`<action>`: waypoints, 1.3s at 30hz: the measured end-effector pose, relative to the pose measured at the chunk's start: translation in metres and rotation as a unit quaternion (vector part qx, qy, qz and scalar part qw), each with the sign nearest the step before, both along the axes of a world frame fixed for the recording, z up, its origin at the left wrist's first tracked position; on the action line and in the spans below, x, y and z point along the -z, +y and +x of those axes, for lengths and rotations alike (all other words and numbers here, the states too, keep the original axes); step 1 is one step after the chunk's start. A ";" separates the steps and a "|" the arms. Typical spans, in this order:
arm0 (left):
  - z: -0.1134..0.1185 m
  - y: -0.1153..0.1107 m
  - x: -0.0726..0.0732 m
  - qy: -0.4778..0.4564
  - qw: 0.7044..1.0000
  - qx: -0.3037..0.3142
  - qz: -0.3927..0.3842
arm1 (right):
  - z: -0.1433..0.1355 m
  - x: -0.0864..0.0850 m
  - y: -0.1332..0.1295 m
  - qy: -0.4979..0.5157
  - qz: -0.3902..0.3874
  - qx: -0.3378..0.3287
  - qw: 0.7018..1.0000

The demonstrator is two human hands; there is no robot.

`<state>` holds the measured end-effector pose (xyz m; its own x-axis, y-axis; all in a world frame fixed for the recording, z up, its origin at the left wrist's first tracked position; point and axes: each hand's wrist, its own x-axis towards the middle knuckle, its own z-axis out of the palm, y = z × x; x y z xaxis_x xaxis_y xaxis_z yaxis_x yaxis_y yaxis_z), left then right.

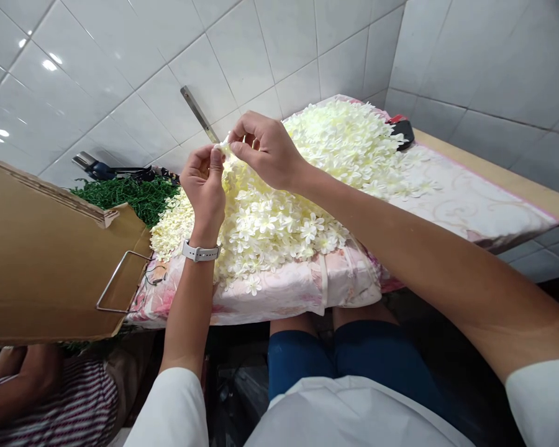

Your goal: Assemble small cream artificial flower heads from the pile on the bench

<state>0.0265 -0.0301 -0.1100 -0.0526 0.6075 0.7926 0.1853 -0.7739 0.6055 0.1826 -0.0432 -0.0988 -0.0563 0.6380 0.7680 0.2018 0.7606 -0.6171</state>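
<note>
My left hand [205, 180] and my right hand [268, 149] meet above a large heap of white and pale yellow artificial flowers [279, 223]. Thumb and forefinger of each hand pinch a small white flower [224, 147] between them; its details are partly covered by the fingers. A second, larger mound of white blossoms [349, 143] lies behind my right forearm. Left of my left wrist is a patch of small yellowish pieces [165, 230]. One loose blossom [253, 285] rests near the front edge of the cloth.
A floral cloth [279, 292] covers the table. Green artificial foliage [125, 198] and a cardboard box [51, 261] with a metal wire loop [114, 279] stand left. A metal strip [198, 113] leans on the tiled wall. A dark object [403, 133] lies far right. Another person [51, 391] sits lower left.
</note>
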 end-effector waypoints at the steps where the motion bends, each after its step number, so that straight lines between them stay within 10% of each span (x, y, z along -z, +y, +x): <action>1: 0.000 0.001 0.000 0.009 1.000 0.000 0.001 | 0.000 0.000 0.000 0.003 -0.006 0.001 1.000; 17: -0.014 0.013 0.003 0.093 0.992 0.071 0.039 | 0.001 0.004 0.005 0.021 -0.011 -0.025 0.999; 39: -0.009 0.006 0.001 0.002 0.998 -0.046 0.033 | 0.000 0.006 0.012 0.074 -0.008 -0.014 0.997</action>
<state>0.0175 -0.0240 -0.1107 -0.1029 0.5473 0.8306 0.2604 -0.7910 0.5536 0.1825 -0.0315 -0.1049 0.0386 0.6502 0.7587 0.0870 0.7542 -0.6508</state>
